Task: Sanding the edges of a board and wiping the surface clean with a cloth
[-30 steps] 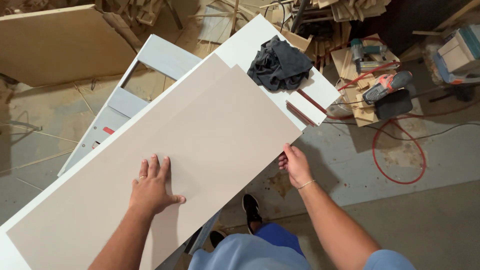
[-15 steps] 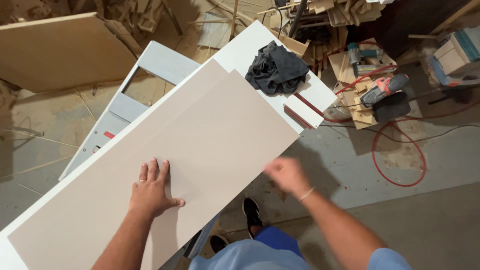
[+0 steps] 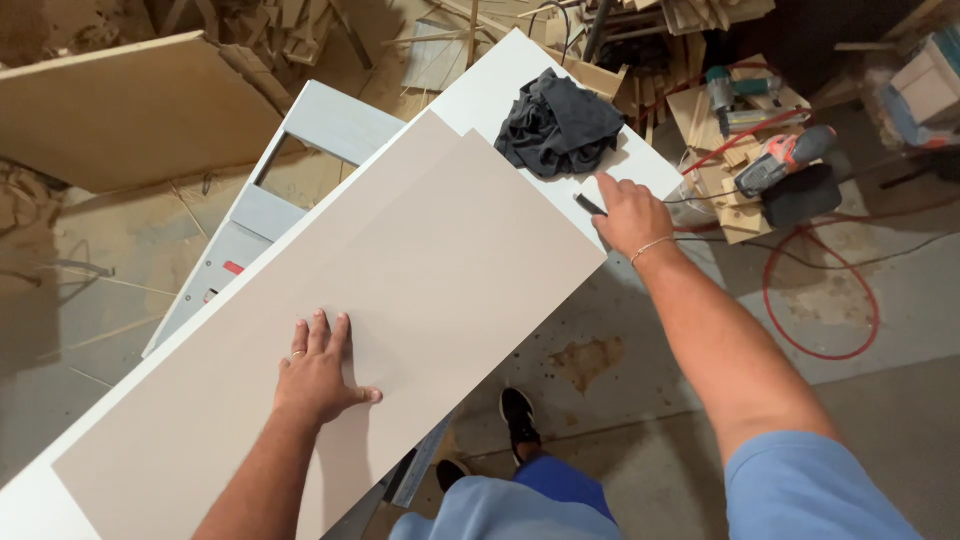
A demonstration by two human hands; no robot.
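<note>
Small red label (image 3: 232,268) on grey frame (image 3: 262,215); no packages, screens.

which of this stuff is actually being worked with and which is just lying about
In use:
- large beige flat panel, left hand pressed flat on it
- small dark flat tool, at the right hand
- long white board beneath the panel

Lying about:
- crumpled dark grey cloth
- orange and grey power drill
- red cable loop
- brown wooden sheet
</note>
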